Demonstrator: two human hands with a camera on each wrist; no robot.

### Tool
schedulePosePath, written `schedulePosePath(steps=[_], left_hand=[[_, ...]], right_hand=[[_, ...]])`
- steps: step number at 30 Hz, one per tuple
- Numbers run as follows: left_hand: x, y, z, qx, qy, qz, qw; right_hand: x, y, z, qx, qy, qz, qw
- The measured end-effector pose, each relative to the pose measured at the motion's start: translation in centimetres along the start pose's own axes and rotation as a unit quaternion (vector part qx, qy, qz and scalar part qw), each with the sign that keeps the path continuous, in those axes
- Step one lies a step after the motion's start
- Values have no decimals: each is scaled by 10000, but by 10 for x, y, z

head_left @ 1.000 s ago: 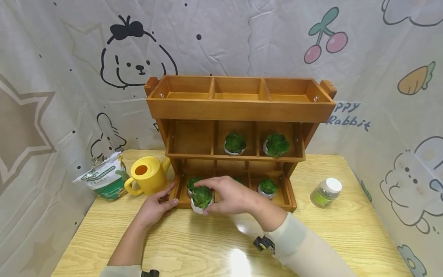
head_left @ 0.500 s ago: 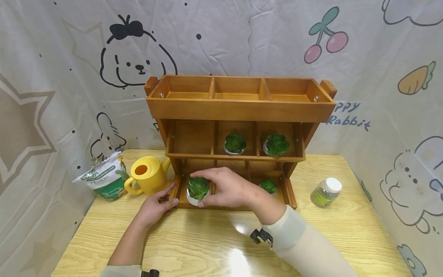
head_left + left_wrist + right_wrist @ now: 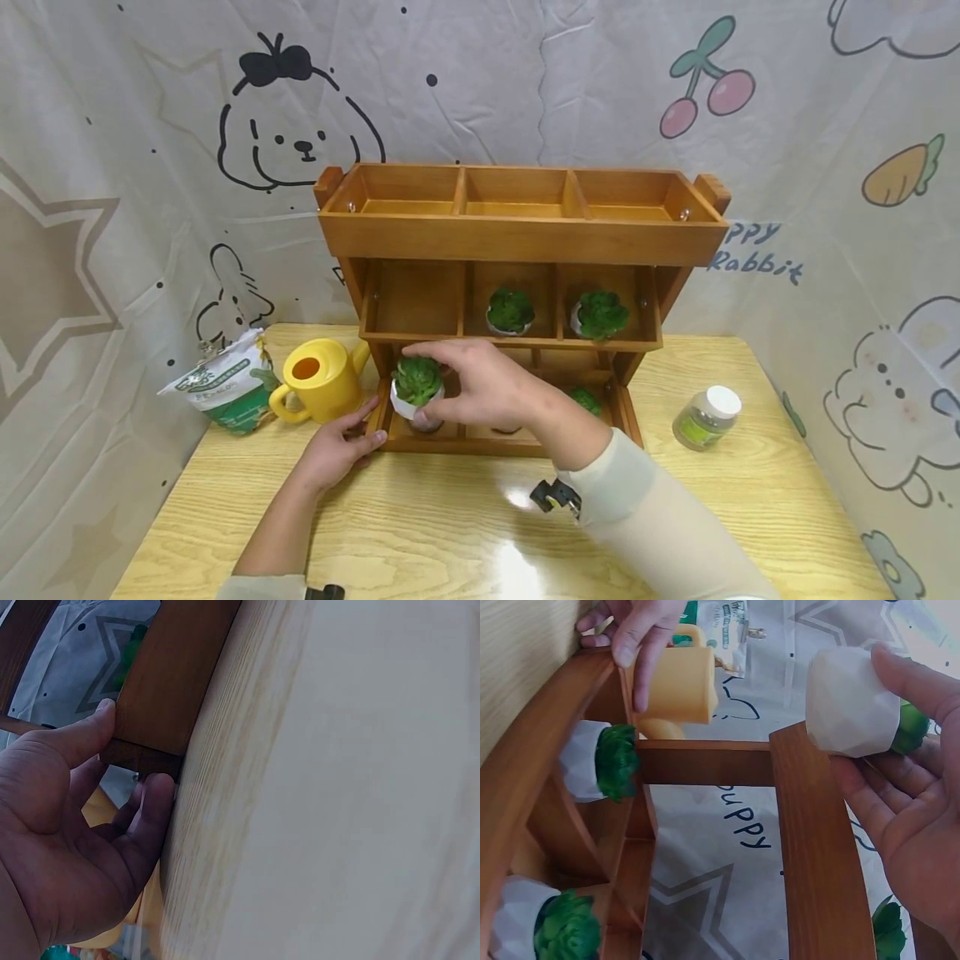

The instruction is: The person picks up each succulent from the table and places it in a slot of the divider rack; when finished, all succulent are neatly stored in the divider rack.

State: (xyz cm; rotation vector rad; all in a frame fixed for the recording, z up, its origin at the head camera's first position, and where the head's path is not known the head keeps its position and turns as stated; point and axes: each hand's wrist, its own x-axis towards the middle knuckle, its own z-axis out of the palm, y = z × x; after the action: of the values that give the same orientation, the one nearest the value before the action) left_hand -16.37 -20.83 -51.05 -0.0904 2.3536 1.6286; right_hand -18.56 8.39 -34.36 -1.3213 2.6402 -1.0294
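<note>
My right hand (image 3: 487, 387) grips a small potted succulent (image 3: 417, 382) by its white faceted pot, raised over the left compartment of the bottom tier. In the right wrist view the pot (image 3: 853, 701) lies between thumb and fingers, clear of the wood. Below it another potted succulent (image 3: 616, 761) stands in the bottom tier. My left hand (image 3: 335, 450) pinches the left front corner of the wooden three-tier planter rack (image 3: 525, 242), thumb on one side and fingers on the other. A further succulent (image 3: 585, 402) sits in the bottom right compartment; my right hand mostly hides the middle one.
Two potted succulents, one in the middle (image 3: 510, 312) and one at right (image 3: 602, 314), occupy the middle tier. Left of the rack stand a yellow watering can (image 3: 318, 379) and a white-green bag (image 3: 228, 387). A white-lidded jar (image 3: 707, 417) is at right.
My right hand has lifted the succulent from in front of the bottom tier up and leftward over its left compartment, toward the middle tier. The left hand stays at the rack's corner.
</note>
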Motion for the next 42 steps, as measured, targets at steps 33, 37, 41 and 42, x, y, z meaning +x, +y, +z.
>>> schedulePosePath(steps=[33, 37, 41, 42], left_hand=[[2, -3, -3, 256, -21, 37, 9997], [2, -3, -3, 226, -6, 18, 9997], [3, -3, -2, 170, -17, 2, 9999], [3, -3, -2, 171, -4, -5, 9999]], right_hand=[[41, -2, -9, 56, 990, 417, 9942], [46, -2, -9, -24, 1104, 504, 9926], [49, -2, -10, 8, 1165, 571, 9916], [50, -1, -10, 21, 1182, 575, 9913]])
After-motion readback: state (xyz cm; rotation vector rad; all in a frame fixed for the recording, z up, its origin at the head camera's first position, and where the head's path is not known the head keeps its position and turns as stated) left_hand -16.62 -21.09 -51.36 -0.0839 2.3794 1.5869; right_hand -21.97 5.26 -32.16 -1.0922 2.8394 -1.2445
